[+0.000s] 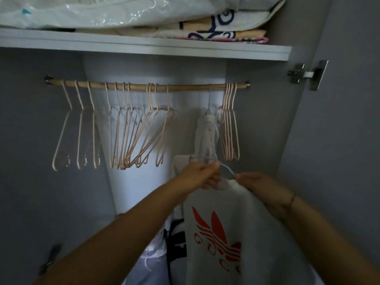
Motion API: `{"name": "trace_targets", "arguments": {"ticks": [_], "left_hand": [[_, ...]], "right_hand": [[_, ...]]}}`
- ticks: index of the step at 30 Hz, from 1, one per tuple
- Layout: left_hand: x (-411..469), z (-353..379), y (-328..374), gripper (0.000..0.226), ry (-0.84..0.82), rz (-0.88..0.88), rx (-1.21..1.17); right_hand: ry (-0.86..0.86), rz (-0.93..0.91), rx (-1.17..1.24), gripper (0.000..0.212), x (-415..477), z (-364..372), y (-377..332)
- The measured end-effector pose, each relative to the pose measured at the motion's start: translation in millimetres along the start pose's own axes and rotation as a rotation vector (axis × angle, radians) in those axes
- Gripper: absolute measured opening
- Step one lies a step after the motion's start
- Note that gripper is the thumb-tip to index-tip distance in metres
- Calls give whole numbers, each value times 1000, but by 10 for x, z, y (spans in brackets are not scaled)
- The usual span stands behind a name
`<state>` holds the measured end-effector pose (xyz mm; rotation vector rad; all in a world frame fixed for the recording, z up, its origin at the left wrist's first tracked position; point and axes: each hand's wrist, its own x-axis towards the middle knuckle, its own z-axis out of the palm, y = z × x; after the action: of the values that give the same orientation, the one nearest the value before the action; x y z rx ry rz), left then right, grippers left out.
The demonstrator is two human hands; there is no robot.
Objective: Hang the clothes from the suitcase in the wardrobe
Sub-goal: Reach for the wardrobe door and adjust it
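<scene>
Two hands hold one white hanger (226, 169) below the rod (144, 86): my left hand (197, 175) has its fingers pinched on the neck, my right hand (259, 187) on the hook's tip. The pale sweatshirt (246, 223) hangs from it, not yet on the rod. Lifted crooked, the collar could slip off, or the hook could snag the pink hangers (229, 130). The red trefoil print seemingly reads "GUCCI".

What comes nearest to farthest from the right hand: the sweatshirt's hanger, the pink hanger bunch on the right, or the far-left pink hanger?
1. Sweatshirt's hanger: its hook tip is pinched by the right hand.
2. Pink hanger bunch: just above, at the right end of the rail.
3. Far-left pink hanger: far across, at the rail's left end.
</scene>
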<state>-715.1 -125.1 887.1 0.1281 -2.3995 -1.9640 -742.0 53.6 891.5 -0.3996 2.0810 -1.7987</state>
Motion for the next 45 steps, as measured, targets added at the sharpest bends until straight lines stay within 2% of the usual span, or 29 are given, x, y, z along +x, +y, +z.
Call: {"name": "trace_targets", "arguments": {"ticks": [3,6,9,16,24,29,33,38,43,45], "left_hand": [[97,178,73,36,67,-69,-171],[149,140,141,27,122,-7,-245],[210,30,228,19,119,31,-324],[441,-213,462,23,178,-2,-456],[710,-345,657,19,194,23,-406],[941,-443,734,16,276,58,-491],[1101,-641,848,24,213,68,-608],[1363,-778,863,22,183,41,-647],[1614,-777,693,20,167,8,-678],[1661,-766,630,20,141,6,-678]], "right_hand": [[22,-30,4,21,93,194,2],[-30,-62,41,26,121,251,-56],[-27,-120,-52,23,90,233,-76],[-24,-127,0,24,-8,296,1],[290,-344,55,23,419,598,-108],[359,-360,115,22,805,775,-275],[351,-347,123,22,1152,823,-472],[387,-303,142,19,1533,877,-576],[429,-260,78,30,1790,871,-499],[436,-241,60,28,1871,871,-440]]}}
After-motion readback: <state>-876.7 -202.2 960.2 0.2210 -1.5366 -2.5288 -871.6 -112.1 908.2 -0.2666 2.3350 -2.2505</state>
